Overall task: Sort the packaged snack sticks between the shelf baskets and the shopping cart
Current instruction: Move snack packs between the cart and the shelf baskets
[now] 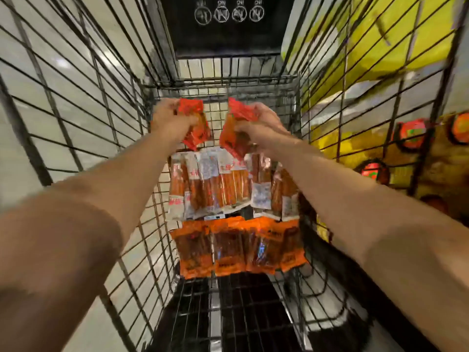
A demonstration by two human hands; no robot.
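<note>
One big wire shopping cart (106, 138) fills almost the whole view, seen from above, with its black bars going up on both sides. At the far end of the cart sits a black sign panel (228, 24) with four round white marks on it. Yellow store shelves (375, 47) show through the bars on the right, with some round orange and red packs lower down, too blurry to name. Pale shiny floor (38, 80) shows through the bars on the left. Two bare arms reach down into the cart. On the cart floor lies a row of orange snack stick packs (238, 247), side by side and touching, nearest to the person. Just past them lies a row of white-label snack stick packs (218, 184), with orange sticks showing through the clear parts. Above the far edge of that white row, the left hand (170, 120) has its fingers curled around a red snack pack (196, 125) and holds it up off the pile. The right hand (261, 123) grips a second red snack pack (234, 130) the same way. Both red packs hang tilted, with their tops leaning apart and their bottoms close together, not touching. The picture is a bit blurry around the hands.
</note>
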